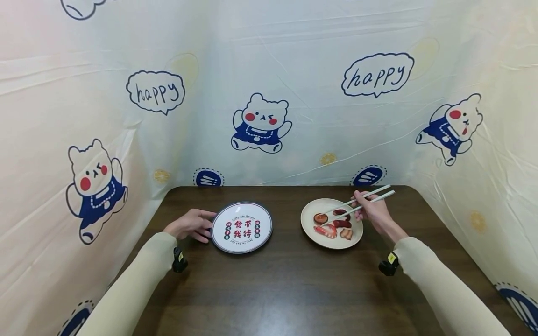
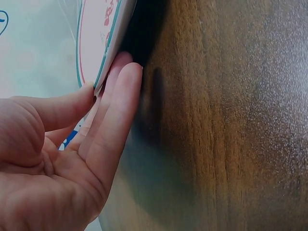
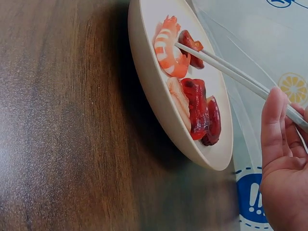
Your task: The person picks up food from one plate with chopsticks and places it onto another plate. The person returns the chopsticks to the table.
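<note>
My left hand (image 1: 191,226) holds the edge of a white plate (image 1: 243,247) with a dark blue rim and printed characters. In the left wrist view its thumb (image 2: 67,107) lies at the rim, with the fingers underneath. My right hand (image 1: 374,215) grips a pair of pale chopsticks (image 1: 380,190) slanting down over a cream plate (image 1: 308,214). Their tips reach the striped shrimp (image 3: 166,48) and the round brown mushroom-like piece (image 1: 320,218). Beside these lie glossy dark red pieces (image 3: 195,108) and a tan piece (image 1: 346,233).
Both plates stand on a dark brown wooden table (image 1: 269,289), a gap between them. A pale curtain (image 1: 311,130) printed with bears and "happy" clouds hangs behind the table and along both sides. Each wrist wears a small black camera (image 1: 179,261).
</note>
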`<state>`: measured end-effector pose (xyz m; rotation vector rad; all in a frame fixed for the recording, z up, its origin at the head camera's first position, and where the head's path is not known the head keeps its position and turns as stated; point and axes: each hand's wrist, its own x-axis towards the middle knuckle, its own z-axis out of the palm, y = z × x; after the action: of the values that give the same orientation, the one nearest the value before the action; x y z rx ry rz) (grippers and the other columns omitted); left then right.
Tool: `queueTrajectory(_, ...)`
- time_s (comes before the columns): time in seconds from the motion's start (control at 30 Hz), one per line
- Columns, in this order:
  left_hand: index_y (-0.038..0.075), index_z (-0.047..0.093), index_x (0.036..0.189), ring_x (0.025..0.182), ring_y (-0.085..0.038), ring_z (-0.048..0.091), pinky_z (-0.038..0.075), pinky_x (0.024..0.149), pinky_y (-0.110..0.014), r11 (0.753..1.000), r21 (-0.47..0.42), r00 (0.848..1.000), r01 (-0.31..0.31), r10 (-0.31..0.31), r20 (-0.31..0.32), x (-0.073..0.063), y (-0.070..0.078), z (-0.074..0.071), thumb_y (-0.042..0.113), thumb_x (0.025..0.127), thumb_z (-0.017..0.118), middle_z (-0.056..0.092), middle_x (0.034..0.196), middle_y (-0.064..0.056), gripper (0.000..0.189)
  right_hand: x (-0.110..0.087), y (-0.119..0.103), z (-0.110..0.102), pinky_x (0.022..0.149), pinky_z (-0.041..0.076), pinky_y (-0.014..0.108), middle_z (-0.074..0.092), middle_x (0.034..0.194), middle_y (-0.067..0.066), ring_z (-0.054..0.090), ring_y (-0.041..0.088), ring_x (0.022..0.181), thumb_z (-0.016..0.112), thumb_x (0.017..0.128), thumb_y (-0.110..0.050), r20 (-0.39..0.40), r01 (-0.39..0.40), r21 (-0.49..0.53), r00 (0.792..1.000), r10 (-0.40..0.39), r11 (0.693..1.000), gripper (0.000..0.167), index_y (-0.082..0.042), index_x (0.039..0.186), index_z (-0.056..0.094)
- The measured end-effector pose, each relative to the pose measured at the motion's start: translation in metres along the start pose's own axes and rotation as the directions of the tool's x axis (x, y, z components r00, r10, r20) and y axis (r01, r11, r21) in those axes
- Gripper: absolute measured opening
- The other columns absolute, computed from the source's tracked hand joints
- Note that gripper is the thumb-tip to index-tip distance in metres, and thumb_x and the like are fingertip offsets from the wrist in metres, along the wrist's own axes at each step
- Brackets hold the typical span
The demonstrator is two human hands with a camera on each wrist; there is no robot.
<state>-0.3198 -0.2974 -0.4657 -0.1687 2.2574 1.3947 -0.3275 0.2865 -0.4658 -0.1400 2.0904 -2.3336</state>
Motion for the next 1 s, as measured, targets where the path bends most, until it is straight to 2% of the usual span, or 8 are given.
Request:
queueTrajectory(0.13,-0.002,0.041,0.158,0.085,-0.030,0.073,0.066,0.077,-0.044,1.000,0.005,1.000,-0.006,0.006,0.002,-0.001,0.000,0.000,0.003,0.104,0.060,0.068,0.114,-0.022,0.057,0.001,0.002,0.000,0.048,0.060,0.026,0.070,0.081,0.011,0.063,0.013,0.054,0.059,0.109,-0.030,-0.007,-0.008,-0.014,1.000,0.008,1.000,0.050,0.019,0.116,0.053)
queueTrajectory(0.33,-0.003,0.040,0.159,0.085,-0.030,0.073,0.066,0.078,-0.044,1.000,0.011,1.000,-0.008,0.008,0.004,-0.003,0.000,0.000,0.004,0.105,0.059,0.068,0.115,-0.022,0.058,0.002,0.005,0.001,0.050,0.062,0.028,0.069,0.077,0.008,0.065,0.012,0.054,0.055,0.110,-0.036,-0.018,-0.010,-0.016,1.000,0.010,1.000,0.054,0.018,0.115,0.055)
queueTrajectory(0.5,-0.004,0.039,0.159,0.084,-0.028,0.073,0.067,0.078,-0.045,1.000,-0.007,1.000,-0.005,0.005,0.008,-0.003,0.001,0.000,0.002,0.105,0.058,0.068,0.115,-0.022,0.058,0.004,0.006,0.002,0.054,0.065,0.033,0.069,0.081,0.017,0.068,0.014,0.056,0.055,0.110,-0.038,-0.002,0.003,0.003,1.000,-0.003,1.000,0.061,0.022,0.119,0.051)
queueTrajectory(0.67,-0.004,0.039,0.159,0.084,-0.027,0.073,0.067,0.078,-0.045,1.000,-0.015,1.000,0.001,-0.001,0.015,-0.002,0.001,0.000,0.002,0.105,0.058,0.069,0.113,-0.021,0.058,0.004,0.006,0.005,0.056,0.065,0.036,0.068,0.085,0.022,0.070,0.016,0.058,0.055,0.110,-0.037,-0.004,0.009,0.018,1.000,-0.009,1.000,0.058,0.021,0.116,0.051)
queueTrajectory(1.0,-0.003,0.039,0.160,0.084,-0.027,0.074,0.067,0.078,-0.045,1.000,-0.023,1.000,0.005,-0.004,0.018,-0.001,0.000,-0.001,0.003,0.106,0.058,0.070,0.113,-0.020,0.058,0.003,0.007,0.011,0.059,0.066,0.035,0.068,0.084,0.017,0.071,0.016,0.060,0.057,0.109,-0.037,-0.027,-0.006,0.064,1.000,0.008,0.998,0.056,0.019,0.114,0.052)
